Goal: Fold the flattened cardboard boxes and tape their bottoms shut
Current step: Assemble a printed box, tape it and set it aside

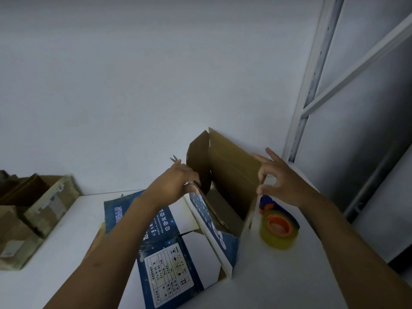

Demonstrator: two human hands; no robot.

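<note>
A blue-and-white printed cardboard box (225, 188) stands opened up on the white table (71, 239), its brown inside facing me and two flaps raised. My left hand (176, 181) grips the box's left wall near a raised flap. My right hand (278, 177) pinches the box's right edge between thumb and forefinger, the other fingers spread. A flattened blue box (160, 248) lies on the table under my left forearm. A roll of clear tape with an orange core (279, 228) sits on the table right of the box.
Scissors (175, 159) poke out behind my left hand. A blue tape dispenser (266, 202) lies behind the roll. Brown folded boxes (33, 210) are stacked at the table's left end. A white wall stands behind, and a metal rack frame (312, 85) rises at right.
</note>
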